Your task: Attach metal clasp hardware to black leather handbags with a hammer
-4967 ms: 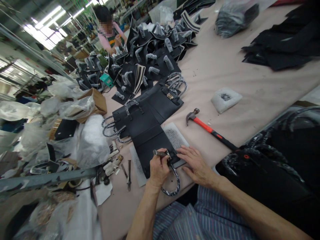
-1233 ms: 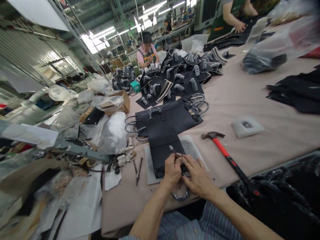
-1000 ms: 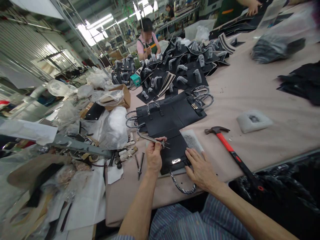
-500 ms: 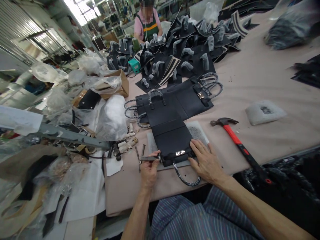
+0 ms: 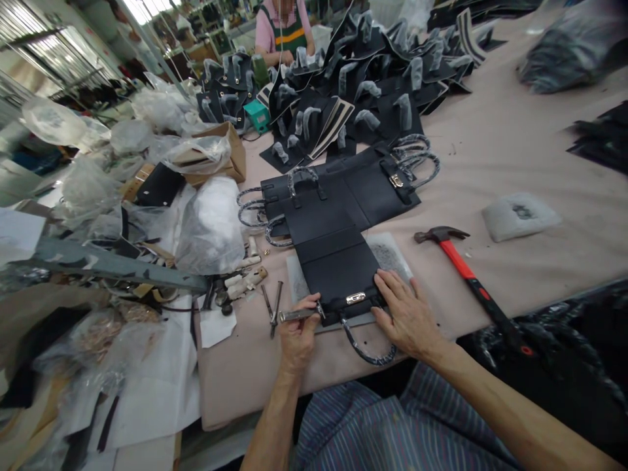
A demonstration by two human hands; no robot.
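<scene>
My left hand [image 5: 297,337] is closed around a flat metal tool [image 5: 296,315]. The tool's crosswise end sits at the left edge of a black bag piece [image 5: 338,263], by its lower corner. My right hand [image 5: 408,315] lies on the piece's right edge, fingers stretched out and thumb apart. Between my hands is a silver clasp [image 5: 356,298] on the piece. A plastic-wrapped handle [image 5: 366,350] loops from the near edge toward me. Under the piece, a pale slab [image 5: 391,255] shows at the right.
A red-and-black hammer [image 5: 464,271] lies to the right, near a wrapped white block [image 5: 521,217]. Thin metal rods [image 5: 275,307] rest at left. More black bag pieces [image 5: 377,183] lie beyond. A person [image 5: 283,33] works behind the far pile; plastic bags [image 5: 210,226] crowd the left.
The view has shifted slightly. My left hand and the metal tool have moved a little to the right along with the view, while the rods now show apart from the tool. My right hand stays on the bag piece.
</scene>
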